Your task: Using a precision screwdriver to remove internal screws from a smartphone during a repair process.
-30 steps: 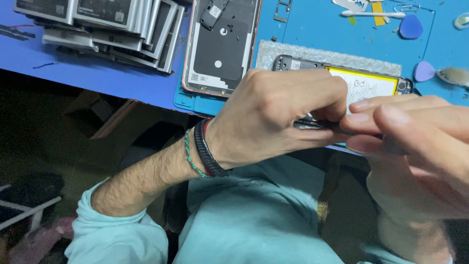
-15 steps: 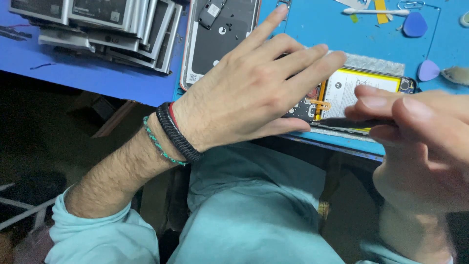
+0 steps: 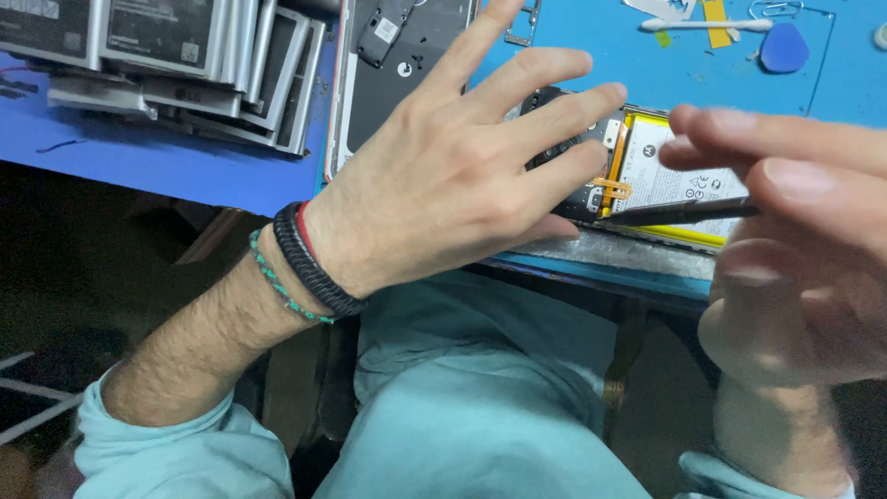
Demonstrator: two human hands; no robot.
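The opened phone (image 3: 637, 176) lies at the near edge of the blue mat (image 3: 832, 83), its back off, the pale battery with a yellow rim showing on the right and the dark circuit boards on the left. A second ago the left hand (image 3: 443, 185) was curled into a fist over the phone, close against the right hand; half a second ago it had begun to open, and now its fingers are spread wide and flat, palm down, covering only the left end of the phone, so the battery and the small orange connector beside it are exposed. That reads as the left hand changing from gripping to steadying the phone against the mat, which leaves room for the tool.

The right hand (image 3: 795, 249) sits near and to the right, thumb and fingers pinching a thin dark tool (image 3: 679, 212) that lies almost level, its tip pointing left at the boundary between board and battery. Whether the tip touches cannot be told.

Left of the phone lies a separate dark back cover (image 3: 388, 74), and further left a stack of grey phone frames (image 3: 166, 65). On the far side lie a blue pick (image 3: 785, 48) and a cotton swab (image 3: 707, 24).
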